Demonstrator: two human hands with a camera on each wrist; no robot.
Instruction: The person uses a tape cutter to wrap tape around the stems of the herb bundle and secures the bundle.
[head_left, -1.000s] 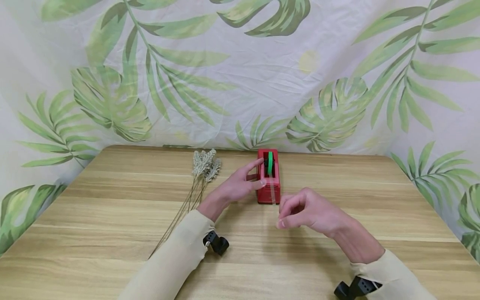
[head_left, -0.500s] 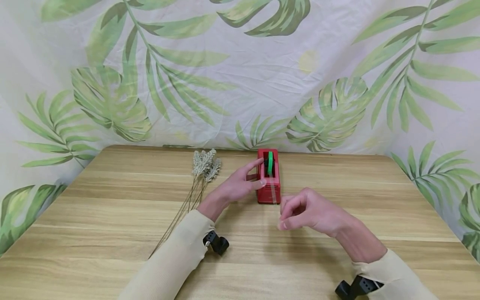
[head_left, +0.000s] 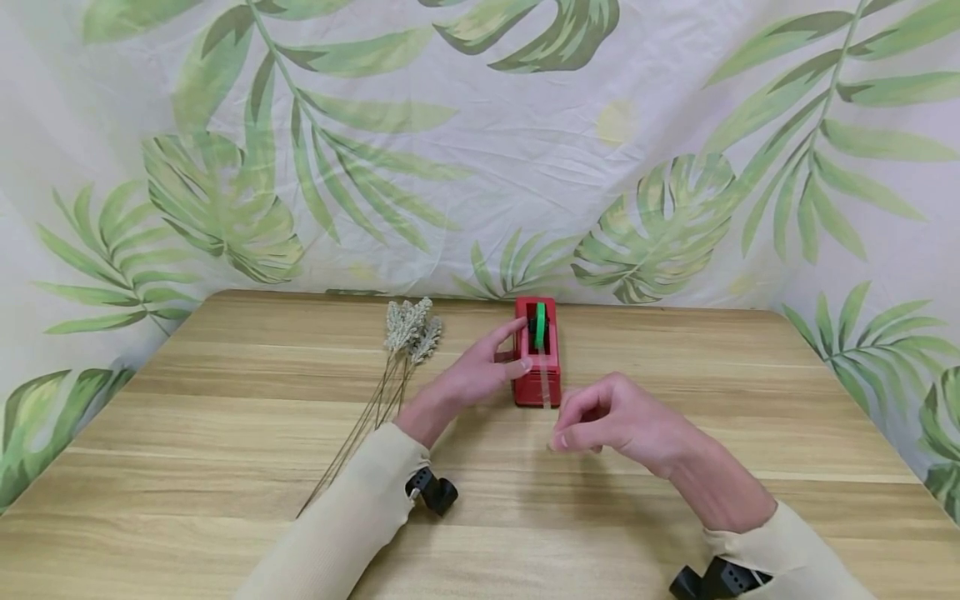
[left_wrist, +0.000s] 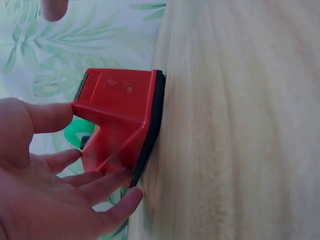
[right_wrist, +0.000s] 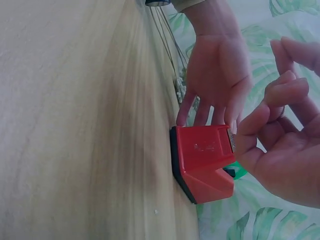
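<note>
Near the table's back edge stands a red tape dispenser with a green core in it. My left hand lies along its left side, thumb at the top front edge, fingers spread fairly straight against the red wall. A strip of clear tape runs over the dispenser's front. In front of it, above the table, my right hand pinches what looks like the tape's end between thumb and forefinger. Whether this end still joins the dispenser, I cannot tell. In the right wrist view, the right hand partly overlaps the dispenser's blade edge.
Dried flower stems with pale heads lie left of the dispenser, their stalks running under the left forearm. The wooden table meets a leaf-printed cloth behind. Small black cameras sit on both wrists.
My right hand's fingertips have shifted slightly up and left. The left hand and the tape dispenser stay in place.
</note>
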